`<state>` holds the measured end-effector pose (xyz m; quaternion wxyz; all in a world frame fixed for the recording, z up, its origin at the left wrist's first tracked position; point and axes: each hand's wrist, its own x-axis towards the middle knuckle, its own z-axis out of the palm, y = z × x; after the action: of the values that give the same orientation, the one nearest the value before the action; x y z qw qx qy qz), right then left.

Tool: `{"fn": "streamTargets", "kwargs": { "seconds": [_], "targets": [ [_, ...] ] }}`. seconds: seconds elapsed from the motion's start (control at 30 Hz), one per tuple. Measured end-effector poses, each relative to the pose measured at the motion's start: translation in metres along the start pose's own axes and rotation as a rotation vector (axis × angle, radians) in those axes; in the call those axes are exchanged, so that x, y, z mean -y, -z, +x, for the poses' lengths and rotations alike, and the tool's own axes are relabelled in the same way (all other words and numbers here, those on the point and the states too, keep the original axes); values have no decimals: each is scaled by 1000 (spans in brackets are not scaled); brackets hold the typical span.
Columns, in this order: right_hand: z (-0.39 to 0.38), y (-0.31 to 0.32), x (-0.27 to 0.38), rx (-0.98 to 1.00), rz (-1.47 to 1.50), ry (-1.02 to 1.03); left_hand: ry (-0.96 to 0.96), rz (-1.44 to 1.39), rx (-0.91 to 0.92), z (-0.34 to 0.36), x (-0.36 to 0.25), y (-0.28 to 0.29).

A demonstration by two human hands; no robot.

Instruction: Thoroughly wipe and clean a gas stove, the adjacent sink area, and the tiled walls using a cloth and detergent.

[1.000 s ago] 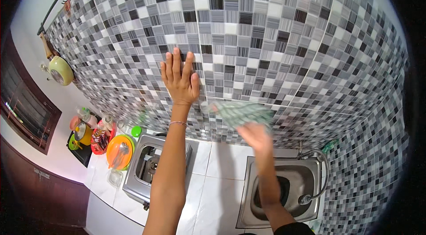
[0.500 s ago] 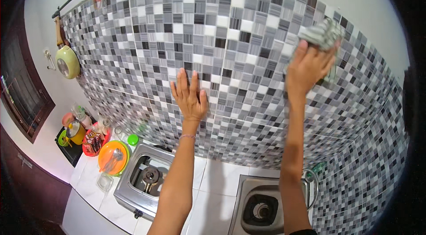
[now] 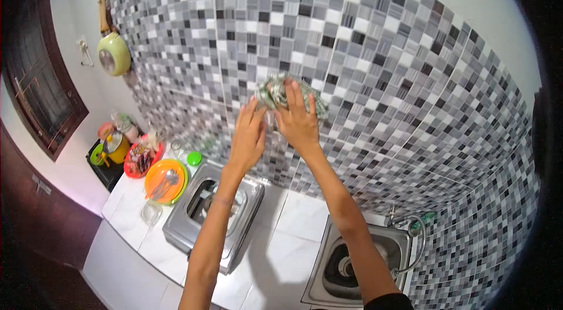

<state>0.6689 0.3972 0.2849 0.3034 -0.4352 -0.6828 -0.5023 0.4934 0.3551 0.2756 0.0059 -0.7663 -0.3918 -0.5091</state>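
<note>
A grey-and-white patterned cloth (image 3: 271,92) lies crumpled against the mosaic-tiled wall (image 3: 363,93), slightly blurred. My right hand (image 3: 300,122) is spread over the cloth and presses it to the tiles, with parts of the cloth showing around the fingers. Close by on the left is my left hand (image 3: 248,137), its fingers stretched up along the wall. Its fingertips reach the cloth's left edge; whether they touch it I cannot tell. Both forearms extend over the counter, the left one across a gas stove (image 3: 193,225).
A sink (image 3: 404,242) with a curved tap (image 3: 423,245) is at the lower right. Left of the stove stand orange and green plates (image 3: 155,178) with cutlery, a red basket (image 3: 132,170) and a yellow pot (image 3: 119,149). A pale green pan (image 3: 117,55) hangs at the left.
My right hand has swept the cloth from the upper right of the wall leftward and down, beside my left hand. The view has shifted somewhat.
</note>
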Motion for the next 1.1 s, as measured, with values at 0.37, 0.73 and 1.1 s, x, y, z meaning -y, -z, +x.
{"fn": "streamTargets", "kwargs": {
  "seconds": [0.37, 0.73, 1.1],
  "targets": [
    [-346, -21, 26, 1006, 606, 170, 587, 152, 81, -299, -88, 97],
    [-49, 79, -138, 50, 45, -420, 710, 188, 47, -342, -64, 46],
    [140, -8, 35, -47, 51, 17, 797, 169, -25, -348, -63, 47]
  ]
}}
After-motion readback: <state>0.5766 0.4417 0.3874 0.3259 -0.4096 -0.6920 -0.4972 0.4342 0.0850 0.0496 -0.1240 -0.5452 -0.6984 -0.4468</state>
